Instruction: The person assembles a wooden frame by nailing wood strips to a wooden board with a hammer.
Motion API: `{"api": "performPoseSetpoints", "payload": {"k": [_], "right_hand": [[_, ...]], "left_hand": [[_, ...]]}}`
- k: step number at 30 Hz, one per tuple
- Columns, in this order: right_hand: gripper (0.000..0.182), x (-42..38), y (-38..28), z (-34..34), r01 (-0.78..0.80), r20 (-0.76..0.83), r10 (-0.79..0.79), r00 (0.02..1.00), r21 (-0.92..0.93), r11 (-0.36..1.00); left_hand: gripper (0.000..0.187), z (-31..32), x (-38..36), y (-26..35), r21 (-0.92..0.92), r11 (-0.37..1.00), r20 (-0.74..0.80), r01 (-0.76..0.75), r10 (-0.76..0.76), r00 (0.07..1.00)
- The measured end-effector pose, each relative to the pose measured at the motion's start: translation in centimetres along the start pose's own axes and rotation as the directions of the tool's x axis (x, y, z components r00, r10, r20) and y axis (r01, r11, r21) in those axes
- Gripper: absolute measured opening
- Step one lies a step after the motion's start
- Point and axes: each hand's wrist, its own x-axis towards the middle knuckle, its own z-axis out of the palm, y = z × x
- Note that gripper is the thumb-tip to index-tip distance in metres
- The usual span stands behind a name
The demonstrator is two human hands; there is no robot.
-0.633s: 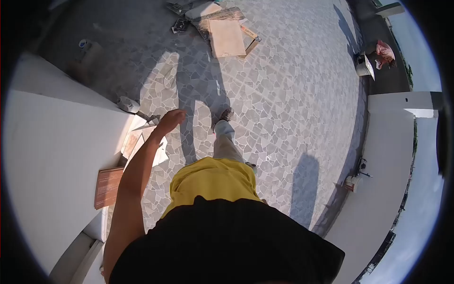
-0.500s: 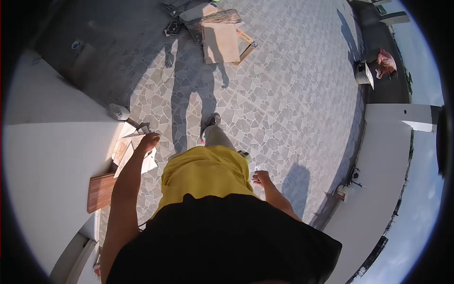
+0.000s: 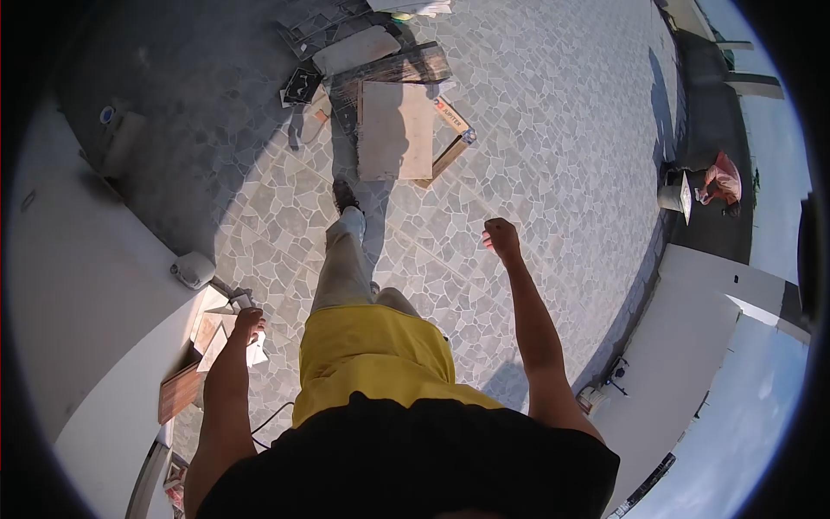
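Observation:
My left hand (image 3: 250, 322) hangs low at the left, above a stack of tile pieces (image 3: 212, 333) by the white wall. Its fingers curl loosely, and nothing shows in them. Out in front at the right, my right hand (image 3: 501, 236) is raised over the stone-patterned floor (image 3: 467, 294), with its fingers curled in and no object visible. Ahead lies a flat light board (image 3: 396, 130), partly over a cardboard frame (image 3: 452, 143) with printed letters. A dark plank (image 3: 415, 65) is behind the board. One shoe (image 3: 346, 197) is just short of the board.
A white sack (image 3: 193, 270) sits against the left wall. Reddish-brown planks (image 3: 178, 394) lean lower down. At the far right are a bucket (image 3: 671, 197) and a reddish cloth (image 3: 722, 179) near the boundary wall (image 3: 683, 346). A black cable curves beside my left side.
The boards and cardboard frame are nearer. My right hand has swung forward and up, while my left hand is lower in view. A different leg position shows, with one foot extended ahead.

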Motion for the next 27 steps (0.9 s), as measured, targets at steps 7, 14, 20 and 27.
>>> {"api": "performPoseSetpoints", "payload": {"k": [7,14,20,27], "right_hand": [[0.015,14.5,14.2,6.7,-0.387,0.124,0.436,0.891,-0.292,0.875],[0.022,34.1,19.8,17.5,0.017,0.067,0.022,0.998,-0.528,0.849],[0.083,51.4,19.5,24.3,0.063,-0.003,-0.073,0.997,-0.471,0.88],[0.089,61.8,22.2,27.7,-0.012,-0.058,-0.004,0.998,-0.286,0.958]], "left_hand": [[0.049,15.0,8.3,29.1,0.203,0.615,0.189,-0.762,0.739,0.647],[0.057,22.2,1.0,31.6,0.82,0.368,0.224,-0.438,0.498,0.838],[0.033,25.1,1.7,31.2,0.771,0.467,0.079,-0.433,0.604,0.793],[0.024,29.8,0.3,31.7,0.779,0.523,-0.02,-0.347,0.574,0.819]]}}
